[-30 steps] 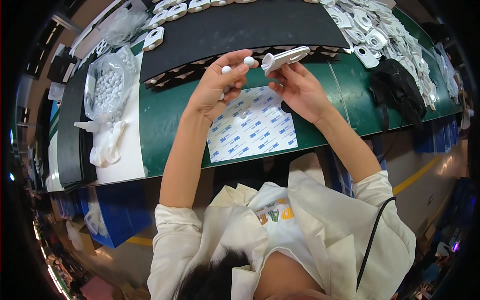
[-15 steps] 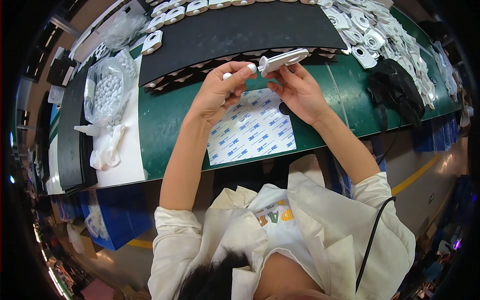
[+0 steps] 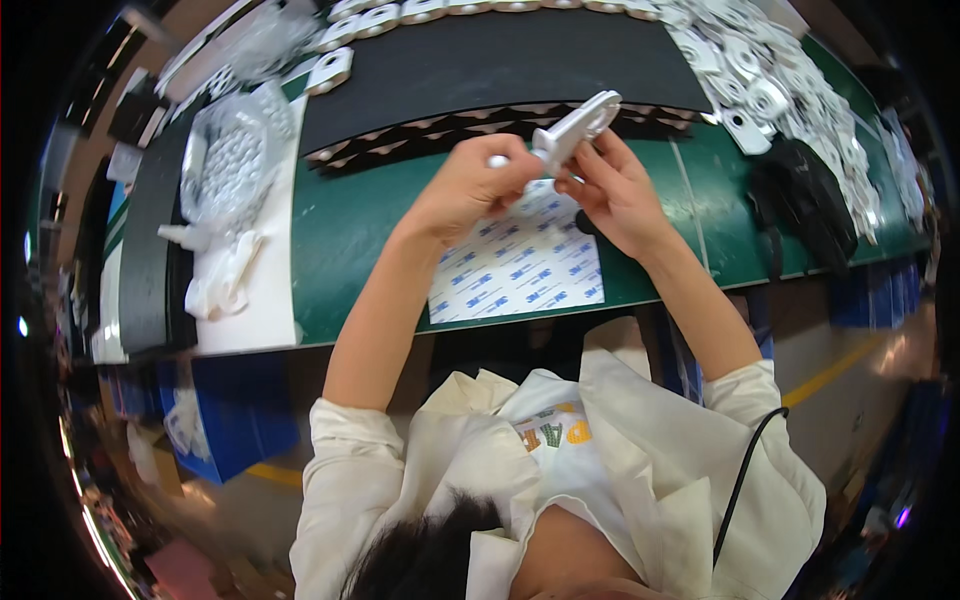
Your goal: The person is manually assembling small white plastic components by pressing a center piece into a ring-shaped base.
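My right hand (image 3: 622, 200) pinches a white plastic part (image 3: 578, 128), a flat piece with a round ring opening, held tilted above the table. My left hand (image 3: 470, 190) is closed, its thumb and fingers up against the near-left end of that part. A small white ball (image 3: 498, 161) shows at the left hand's knuckles; whatever lies under the fingertips is hidden. Below both hands lies a white sheet with blue print (image 3: 520, 275). A black round piece (image 3: 586, 222) rests at its right edge.
Stacked black boards (image 3: 500, 70) with white parts between them lie across the far side of the green table (image 3: 360, 215). At left are a bag of white balls (image 3: 232, 165), a small nozzle bottle (image 3: 182, 236) and white gloves (image 3: 225, 280). Heaped white parts (image 3: 765, 100) and a black bag (image 3: 805, 195) occupy the right.
My left hand has turned and closed in on the end of the white part, covering the ball earlier seen at its fingertips. The part is tilted more steeply. The view has shifted slightly.
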The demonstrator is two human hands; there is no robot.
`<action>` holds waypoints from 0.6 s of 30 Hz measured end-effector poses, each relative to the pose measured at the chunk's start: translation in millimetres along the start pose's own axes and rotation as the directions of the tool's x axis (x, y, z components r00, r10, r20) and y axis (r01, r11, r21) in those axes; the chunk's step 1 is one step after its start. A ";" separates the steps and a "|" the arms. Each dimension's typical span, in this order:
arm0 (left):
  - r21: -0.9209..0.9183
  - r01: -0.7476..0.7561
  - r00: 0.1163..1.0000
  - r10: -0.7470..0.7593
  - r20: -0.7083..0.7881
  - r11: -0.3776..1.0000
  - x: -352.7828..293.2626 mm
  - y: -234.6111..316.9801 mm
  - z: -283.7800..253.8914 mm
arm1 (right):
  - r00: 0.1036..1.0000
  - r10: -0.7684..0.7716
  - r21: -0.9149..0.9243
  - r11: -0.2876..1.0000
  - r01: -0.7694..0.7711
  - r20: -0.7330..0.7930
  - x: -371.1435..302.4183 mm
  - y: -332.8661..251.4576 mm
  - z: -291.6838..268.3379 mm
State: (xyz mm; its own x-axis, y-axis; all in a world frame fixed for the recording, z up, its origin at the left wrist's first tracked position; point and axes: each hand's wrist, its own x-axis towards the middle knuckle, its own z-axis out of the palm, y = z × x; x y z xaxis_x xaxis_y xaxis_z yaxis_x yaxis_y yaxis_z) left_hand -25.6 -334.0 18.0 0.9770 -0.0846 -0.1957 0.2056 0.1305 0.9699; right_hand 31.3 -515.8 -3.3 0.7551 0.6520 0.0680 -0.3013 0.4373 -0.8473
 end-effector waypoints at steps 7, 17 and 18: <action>0.174 -0.120 0.991 0.107 0.082 0.977 -21.9 9.5 -6.5 | 0.989 0.018 -0.145 0.989 0.004 0.147 2.4 -7.6 6.0; 0.839 0.315 0.458 0.703 -0.544 0.444 -130.1 5.0 -145.1 | 0.987 0.034 -0.309 0.951 0.017 0.158 34.4 -29.5 42.1; 0.795 0.543 0.424 0.728 -0.538 0.271 -139.3 -1.7 -160.1 | 0.989 0.057 -0.306 0.952 -0.012 0.140 36.6 -28.0 45.9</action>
State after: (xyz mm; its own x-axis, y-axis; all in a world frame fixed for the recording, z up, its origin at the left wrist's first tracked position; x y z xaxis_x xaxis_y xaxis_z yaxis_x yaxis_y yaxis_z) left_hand -153.0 -164.3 20.4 0.5945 0.5911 0.5451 0.5414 -0.7955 0.2721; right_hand 40.7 -475.8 47.1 0.6480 0.7559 0.0926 -0.1177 0.2195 -0.9685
